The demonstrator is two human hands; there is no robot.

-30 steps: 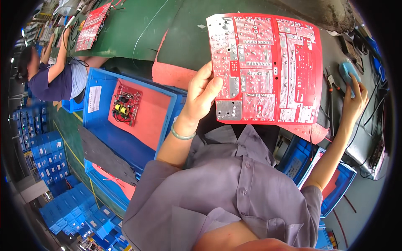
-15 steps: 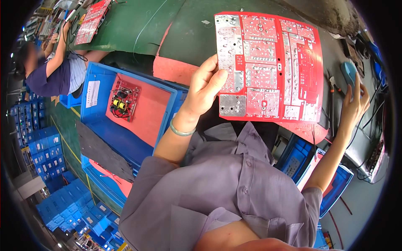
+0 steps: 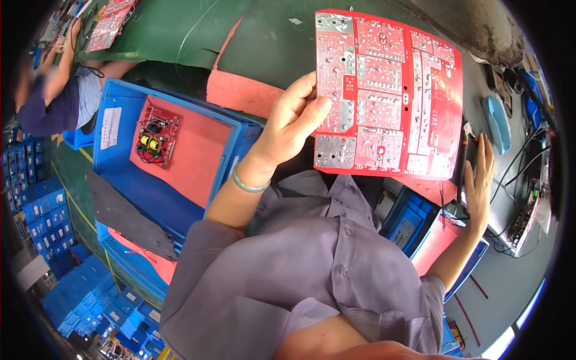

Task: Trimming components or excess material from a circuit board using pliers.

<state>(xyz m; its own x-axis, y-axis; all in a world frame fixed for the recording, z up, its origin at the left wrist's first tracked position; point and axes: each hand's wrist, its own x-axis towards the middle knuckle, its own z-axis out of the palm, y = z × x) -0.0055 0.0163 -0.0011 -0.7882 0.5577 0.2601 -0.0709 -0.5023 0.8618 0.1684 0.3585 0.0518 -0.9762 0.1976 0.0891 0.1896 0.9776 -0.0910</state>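
Note:
My left hand [image 3: 294, 123] grips a large red circuit board [image 3: 379, 99] by its left edge, thumb on the near face. The board is held up with its silvery soldered side showing. My right hand [image 3: 479, 183] is open, its fingers stretched out beside the board's right edge. Close to those fingers lies a hand tool with dark handles [image 3: 461, 157], partly hidden by the board; its kind is hard to make out. Just beyond the fingertips, a blue brush [image 3: 495, 125] rests on the bench.
At left stands a blue bin [image 3: 223, 174] with a pink sheet and a smaller red circuit board [image 3: 157, 139] inside. Another blue bin [image 3: 413, 223] sits by my right forearm. Black cables [image 3: 521, 171] run along the bench's right side. A co-worker [image 3: 54, 102] handles another board at far left.
My right hand has left the blue brush and moved nearer to me and leftward, beside the dark-handled tool. The brush now lies on the bench. My left hand still holds the board.

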